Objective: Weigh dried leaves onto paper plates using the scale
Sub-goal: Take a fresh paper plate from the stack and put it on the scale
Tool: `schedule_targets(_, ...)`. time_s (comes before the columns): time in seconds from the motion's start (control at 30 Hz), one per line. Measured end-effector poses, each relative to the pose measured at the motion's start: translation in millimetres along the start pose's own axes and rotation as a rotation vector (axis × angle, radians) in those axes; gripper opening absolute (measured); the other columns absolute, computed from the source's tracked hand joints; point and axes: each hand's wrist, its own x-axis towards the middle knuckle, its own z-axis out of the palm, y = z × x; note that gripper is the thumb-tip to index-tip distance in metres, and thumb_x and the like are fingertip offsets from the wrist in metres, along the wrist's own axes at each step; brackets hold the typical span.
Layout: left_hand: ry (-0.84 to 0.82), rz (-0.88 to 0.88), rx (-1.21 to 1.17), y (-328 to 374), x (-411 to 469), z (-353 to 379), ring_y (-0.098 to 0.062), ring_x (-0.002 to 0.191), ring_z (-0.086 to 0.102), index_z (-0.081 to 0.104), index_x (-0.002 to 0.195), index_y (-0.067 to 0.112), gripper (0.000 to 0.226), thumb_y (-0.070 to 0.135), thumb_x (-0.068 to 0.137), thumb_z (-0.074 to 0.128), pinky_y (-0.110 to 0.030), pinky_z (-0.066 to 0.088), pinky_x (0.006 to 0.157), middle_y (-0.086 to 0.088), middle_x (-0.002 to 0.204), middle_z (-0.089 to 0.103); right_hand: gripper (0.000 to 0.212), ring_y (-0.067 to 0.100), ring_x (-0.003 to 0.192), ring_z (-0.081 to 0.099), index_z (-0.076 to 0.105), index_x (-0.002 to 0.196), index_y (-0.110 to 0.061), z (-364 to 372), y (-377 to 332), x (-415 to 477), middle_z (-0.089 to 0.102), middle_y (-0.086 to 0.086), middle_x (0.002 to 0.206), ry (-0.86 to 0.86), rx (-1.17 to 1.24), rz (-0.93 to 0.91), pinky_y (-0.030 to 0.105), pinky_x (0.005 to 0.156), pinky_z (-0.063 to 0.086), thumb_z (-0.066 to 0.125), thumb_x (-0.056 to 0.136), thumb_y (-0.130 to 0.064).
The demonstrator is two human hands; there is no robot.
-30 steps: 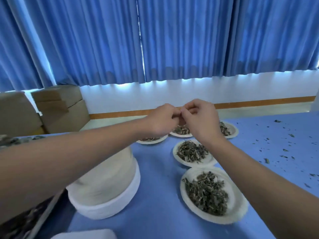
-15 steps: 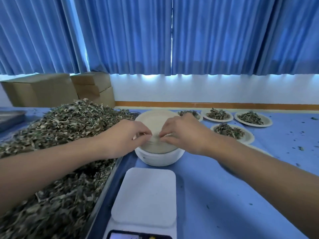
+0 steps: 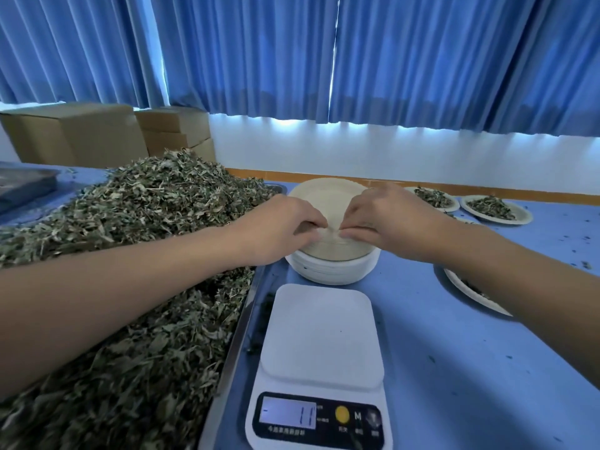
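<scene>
Left hand [image 3: 279,228]: extended over the counter [image 3: 470,368]; its fingers [image 3: 313,224] are curled and the near rim of the top plate [image 3: 328,203] is pinched by them.
Right hand [image 3: 389,219]: the same rim is pinched just beside the left, with narrow, curled fingers.
Stack of paper plates [image 3: 331,271]: set upright just behind the scale [image 3: 319,352], whose display is lit.
Dried leaves [image 3: 146,222]: heaped in a metal tray [image 3: 233,345] left of the scale.
Filled plates [image 3: 495,211]: laid out at the far right.
Cardboard boxes [image 3: 74,134]: stacked at the far left below blue curtains [image 3: 422,60].
</scene>
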Motion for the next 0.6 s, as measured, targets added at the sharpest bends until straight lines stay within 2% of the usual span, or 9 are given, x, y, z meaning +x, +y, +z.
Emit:
schedule_targets(0.13, 0.014, -0.010, 0.003, -3.1, 0.7, 0.2, -0.011, 0.089, 0.066, 0.075, 0.110, 0.023, 0.020, 0.030, 0.096, 0.063, -0.039, 0.054, 0.083, 0.010, 0.101, 0.074, 0.043, 0.014, 0.112, 0.054, 0.068, 0.116, -0.032, 1.6, -2.7, -2.0, 0.064, -0.012, 0.116, 0.003, -0.110, -0.009, 0.038, 0.104, 0.035, 0.027, 0.108, -0.046)
schedule_targets(0.23, 0.025, -0.008, -0.015, -5.8, 2.3, -1.7, -0.005, 0.089, 0.064, 0.076, 0.109, 0.024, 0.019, 0.032, 0.096, 0.065, -0.034, 0.052, 0.084, 0.014, 0.101, 0.073, 0.046, 0.015, 0.108, 0.052, 0.065, 0.114, -0.029, 3.0, -1.8, -1.5, 0.062, -0.010, 0.110, 0.053, -0.144, -0.024, 0.035, 0.102, 0.034, 0.020, 0.109, -0.040)
schedule_targets(0.37, 0.009, 0.001, -0.017, -9.2, 4.7, -4.0, 0.001, 0.085, 0.060, 0.075, 0.109, 0.025, 0.018, 0.033, 0.095, 0.067, -0.026, 0.049, 0.081, 0.022, 0.094, 0.067, 0.042, 0.017, 0.105, 0.056, 0.071, 0.107, -0.026, 2.2, 4.7, 0.3, 0.066, -0.009, 0.106, 0.082, -0.061, -0.053, 0.038, 0.098, 0.037, 0.033, 0.107, -0.045)
schedule_targets(0.47, -0.002, 0.008, 0.006, -10.0, 6.4, -5.2, -0.002, 0.089, 0.061, 0.076, 0.109, 0.027, 0.018, 0.034, 0.095, 0.067, -0.034, 0.052, 0.087, 0.018, 0.102, 0.072, 0.037, 0.018, 0.105, 0.057, 0.074, 0.108, -0.025, 3.5, 4.9, 0.0, 0.068, -0.008, 0.108, 0.072, -0.003, -0.090, 0.042, 0.096, 0.041, 0.043, 0.106, -0.045)
schedule_targets(0.6, -0.002, 0.011, 0.006, -10.3, 7.0, -5.9, -0.003, 0.091, 0.062, 0.076, 0.107, 0.028, 0.017, 0.034, 0.094, 0.067, -0.038, 0.052, 0.087, 0.017, 0.104, 0.073, 0.035, 0.019, 0.103, 0.058, 0.076, 0.107, -0.023, 3.5, 5.0, -0.2, 0.069, -0.007, 0.108, 0.091, 0.025, -0.106, 0.042, 0.094, 0.043, 0.046, 0.105, -0.042)
